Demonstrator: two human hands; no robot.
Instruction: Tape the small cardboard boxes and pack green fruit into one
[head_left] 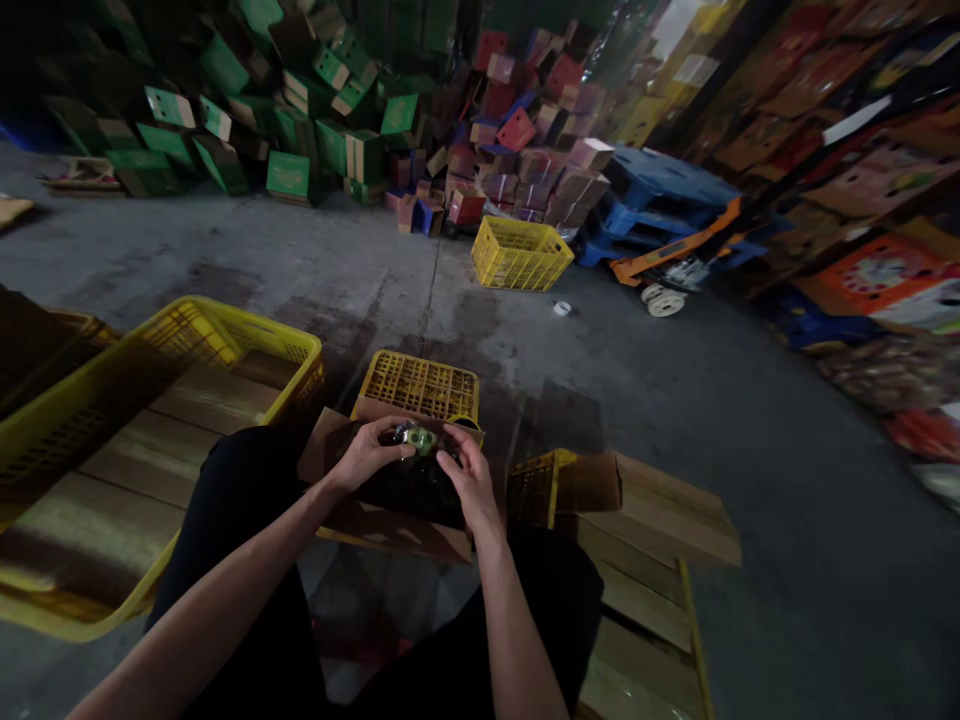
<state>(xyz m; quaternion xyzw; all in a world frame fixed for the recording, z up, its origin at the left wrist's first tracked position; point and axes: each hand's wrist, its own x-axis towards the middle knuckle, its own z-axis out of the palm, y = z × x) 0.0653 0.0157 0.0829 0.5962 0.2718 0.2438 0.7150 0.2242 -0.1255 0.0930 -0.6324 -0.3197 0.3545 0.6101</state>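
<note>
Both my hands are at a small shiny green item (420, 438) that looks wrapped in clear plastic; its kind is too small and dark to tell. From the left, my left hand (369, 456) grips it between thumb and fingers. On the other side, my right hand (471, 474) curls its thumb and fingers around its right edge. Just below is an open cardboard box (397, 528) with flaps folded out, holding dark contents that I cannot make out. The box rests on a yellow crate (420, 385) between my knees.
At left stands a large yellow crate (289, 345) with closed cardboard boxes (142, 460) inside. More cardboard boxes (637, 590) sit by my right knee. Ahead are a yellow crate (523, 255), a white roll (562, 308), blue pallets (660, 190), an orange pallet jack (675, 245) and heaped green cartons (289, 176).
</note>
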